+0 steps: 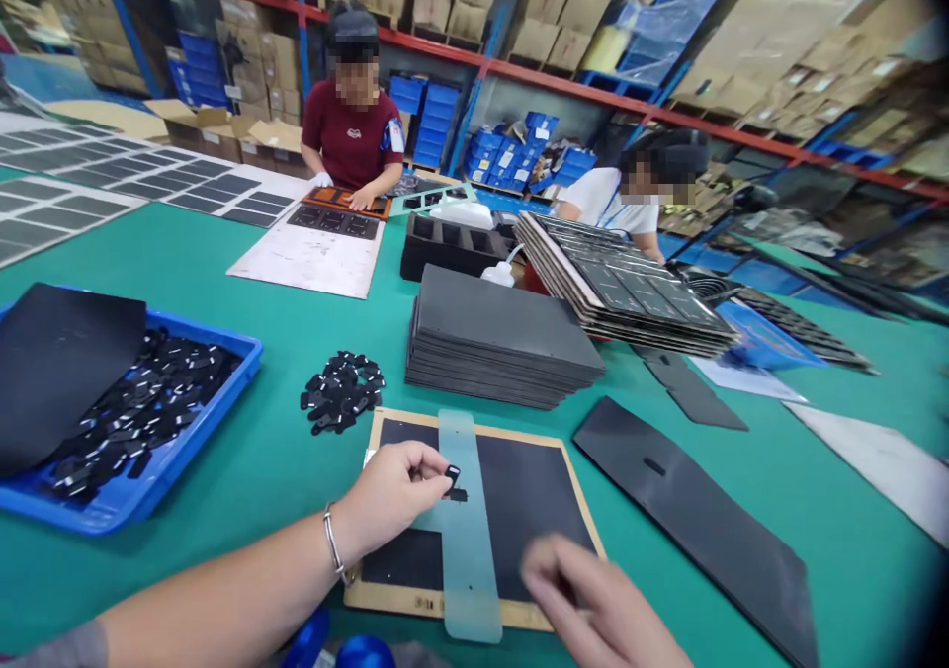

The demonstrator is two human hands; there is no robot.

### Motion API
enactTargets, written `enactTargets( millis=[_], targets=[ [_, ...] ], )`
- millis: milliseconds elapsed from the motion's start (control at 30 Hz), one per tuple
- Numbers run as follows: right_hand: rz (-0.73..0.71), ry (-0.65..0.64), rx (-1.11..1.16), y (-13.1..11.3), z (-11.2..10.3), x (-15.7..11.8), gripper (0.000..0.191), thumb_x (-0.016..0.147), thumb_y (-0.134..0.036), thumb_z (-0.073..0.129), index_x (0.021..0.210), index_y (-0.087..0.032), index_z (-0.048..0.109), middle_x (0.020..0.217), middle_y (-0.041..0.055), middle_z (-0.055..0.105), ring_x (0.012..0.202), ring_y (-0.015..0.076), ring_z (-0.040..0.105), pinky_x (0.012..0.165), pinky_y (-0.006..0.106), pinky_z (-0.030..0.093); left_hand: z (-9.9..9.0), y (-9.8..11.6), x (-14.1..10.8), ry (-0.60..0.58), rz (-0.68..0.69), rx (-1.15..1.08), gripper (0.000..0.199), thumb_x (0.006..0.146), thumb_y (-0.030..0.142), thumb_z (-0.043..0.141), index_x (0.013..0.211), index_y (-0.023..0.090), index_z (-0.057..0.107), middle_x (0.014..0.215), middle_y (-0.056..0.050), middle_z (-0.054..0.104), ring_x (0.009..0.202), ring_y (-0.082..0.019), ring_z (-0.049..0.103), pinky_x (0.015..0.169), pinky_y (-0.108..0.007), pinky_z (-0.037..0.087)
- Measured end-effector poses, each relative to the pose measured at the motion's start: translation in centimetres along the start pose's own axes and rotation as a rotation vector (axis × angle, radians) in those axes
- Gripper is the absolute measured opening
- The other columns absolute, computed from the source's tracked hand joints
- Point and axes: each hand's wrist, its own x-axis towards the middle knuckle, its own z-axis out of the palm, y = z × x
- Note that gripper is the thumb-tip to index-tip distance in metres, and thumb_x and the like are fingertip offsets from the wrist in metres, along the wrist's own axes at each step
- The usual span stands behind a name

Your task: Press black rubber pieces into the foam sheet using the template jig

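Note:
Between the thumb and fingertips of my left hand (392, 498) is a small black tab (452, 472) with a pale spot on it. It is held just above a translucent green strip (473, 574) that crosses a dark sheet (530, 480) on a tan-edged board (363, 592). Another small black piece (458, 495) lies at a slot in the strip, under my fingertips. My right hand (593, 599) is over the board's lower right corner, smeared by motion; its fingers look bent, and whether they hold anything is unclear.
A loose pile of black tabs (342, 391) lies left of the board, and a blue tray (248, 367) holds many more. Behind stands a stack of dark sheets (504, 337). A long black sheet (704, 520) lies to the right. Two people work across the green table (297, 327).

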Motion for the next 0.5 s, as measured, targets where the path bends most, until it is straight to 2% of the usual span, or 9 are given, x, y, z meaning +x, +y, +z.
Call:
enactTargets(
  millis=[100, 200, 367, 500],
  targets=[
    [-0.14, 0.209, -0.051, -4.5, 1.9, 6.1, 0.022, 0.09, -0.032, 0.041, 0.082, -0.022, 0.058, 0.074, 0.0016, 0.061, 0.065, 0.0136, 0.057, 0.059, 0.024, 0.046, -0.7, 0.5, -0.3, 0.024, 0.038, -0.009, 0.017, 0.071, 0.026, 0.06, 0.082, 0.014, 0.067, 0.071, -0.002, 0.066, 0.06, -0.011, 0.053, 0.056, -0.021, 0.041],
    [-0.269, 0.383, -0.124, -6.0, 3.9, 9.2, 0.02, 0.089, -0.027, 0.043, 0.092, -0.022, 0.063, 0.086, 0.0034, 0.065, 0.08, 0.016, 0.06, 0.071, 0.027, 0.049, -1.5, 1.0, -0.3, 0.092, 0.098, -0.011, 0.016, 0.072, 0.026, 0.058, 0.072, 0.013, 0.067, 0.067, -0.003, 0.065, 0.06, -0.011, 0.052, 0.055, -0.021, 0.04],
    [-0.368, 0.505, -0.3, -5.7, 5.2, 9.5, 0.023, 0.089, -0.023, 0.044, 0.098, -0.019, 0.064, 0.09, 0.0057, 0.067, 0.087, 0.0189, 0.061, 0.077, 0.033, 0.051, -1.9, 1.2, -0.3, 0.162, 0.121, -0.028, 0.014, 0.071, 0.023, 0.057, 0.072, 0.013, 0.066, 0.067, -0.002, 0.064, 0.06, -0.011, 0.052, 0.055, -0.021, 0.04],
    [-0.373, 0.485, -0.298, -5.8, 5.1, 8.6, 0.026, 0.088, -0.02, 0.043, 0.101, -0.019, 0.065, 0.092, 0.0049, 0.067, 0.087, 0.0185, 0.061, 0.077, 0.034, 0.051, -1.3, 1.2, -1.1, 0.187, 0.148, 0.016, 0.012, 0.07, 0.021, 0.056, 0.067, 0.014, 0.064, 0.063, -0.001, 0.062, 0.057, -0.01, 0.05, 0.053, -0.021, 0.039]
  ],
)
